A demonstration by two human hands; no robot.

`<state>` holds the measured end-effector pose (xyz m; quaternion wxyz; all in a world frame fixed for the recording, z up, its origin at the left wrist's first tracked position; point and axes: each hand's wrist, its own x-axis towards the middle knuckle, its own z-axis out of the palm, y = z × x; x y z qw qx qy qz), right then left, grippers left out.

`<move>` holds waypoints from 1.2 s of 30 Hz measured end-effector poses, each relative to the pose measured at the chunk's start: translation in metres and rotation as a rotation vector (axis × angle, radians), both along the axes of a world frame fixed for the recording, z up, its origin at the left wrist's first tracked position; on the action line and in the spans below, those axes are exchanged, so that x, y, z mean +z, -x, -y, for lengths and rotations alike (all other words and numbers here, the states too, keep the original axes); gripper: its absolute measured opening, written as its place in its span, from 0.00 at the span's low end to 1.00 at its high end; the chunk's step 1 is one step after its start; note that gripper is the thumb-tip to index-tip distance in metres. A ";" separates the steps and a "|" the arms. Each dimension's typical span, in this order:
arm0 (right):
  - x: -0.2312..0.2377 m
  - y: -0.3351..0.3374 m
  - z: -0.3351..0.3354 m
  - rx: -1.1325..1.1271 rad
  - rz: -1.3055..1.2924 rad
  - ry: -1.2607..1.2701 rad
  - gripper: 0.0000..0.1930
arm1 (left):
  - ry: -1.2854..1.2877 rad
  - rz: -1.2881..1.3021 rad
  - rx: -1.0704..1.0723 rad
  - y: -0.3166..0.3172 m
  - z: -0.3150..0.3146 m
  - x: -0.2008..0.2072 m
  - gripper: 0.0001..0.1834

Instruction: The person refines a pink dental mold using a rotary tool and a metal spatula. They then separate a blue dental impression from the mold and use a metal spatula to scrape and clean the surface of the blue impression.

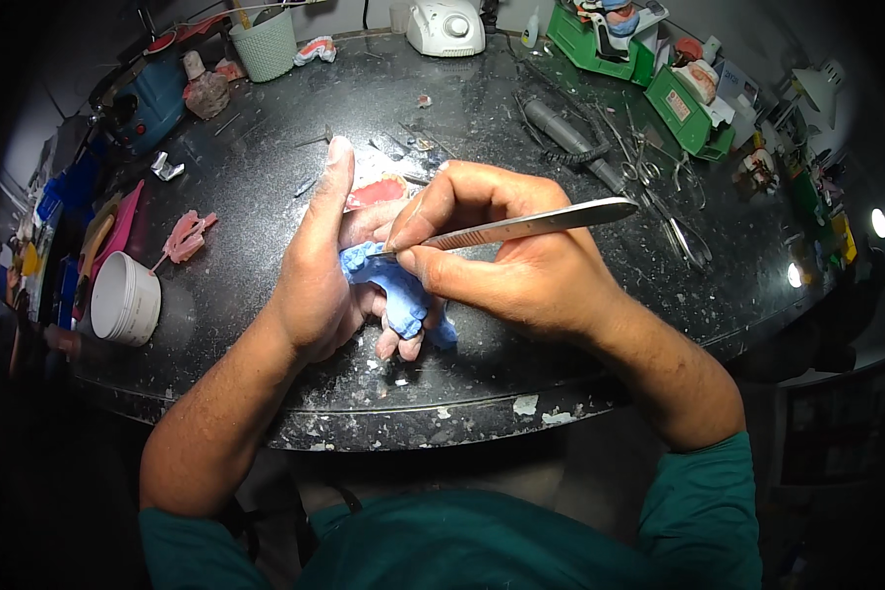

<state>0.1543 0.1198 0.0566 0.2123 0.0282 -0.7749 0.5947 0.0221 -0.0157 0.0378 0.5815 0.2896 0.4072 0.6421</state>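
My left hand [313, 264] holds a blue dental cast [395, 292], shaped like a curved arch, over the near middle of the bench. The thumb points up and away, and some fingertips show below the cast. In my right hand [536, 270] is a metal scalpel [551, 222], pinched close to its blade end. Its handle slants up to the right across the hand. The tip meets the cast's upper edge, though my fingers partly hide the blade. Just beyond my hands lies a pink-red piece [377, 191] on a pale patch.
A white tub [126, 298] and a pink branching piece [187, 236] are at left. Right of my hands lie a grey handpiece [570, 143] and several scissor-like tools [649, 172]. Green bins [688, 113] hold dental models at far right. A white control box [445, 28] stands at the back.
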 end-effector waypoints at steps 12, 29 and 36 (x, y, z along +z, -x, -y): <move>0.005 -0.001 -0.008 0.122 0.088 0.147 0.06 | 0.058 0.019 -0.049 0.002 -0.001 0.001 0.54; 0.004 -0.002 -0.002 0.086 0.072 0.139 0.05 | 0.068 0.003 -0.018 0.001 0.000 0.000 0.53; -0.001 0.002 -0.009 0.052 -0.046 -0.078 0.05 | 0.062 -0.012 -0.044 -0.001 0.000 0.004 0.54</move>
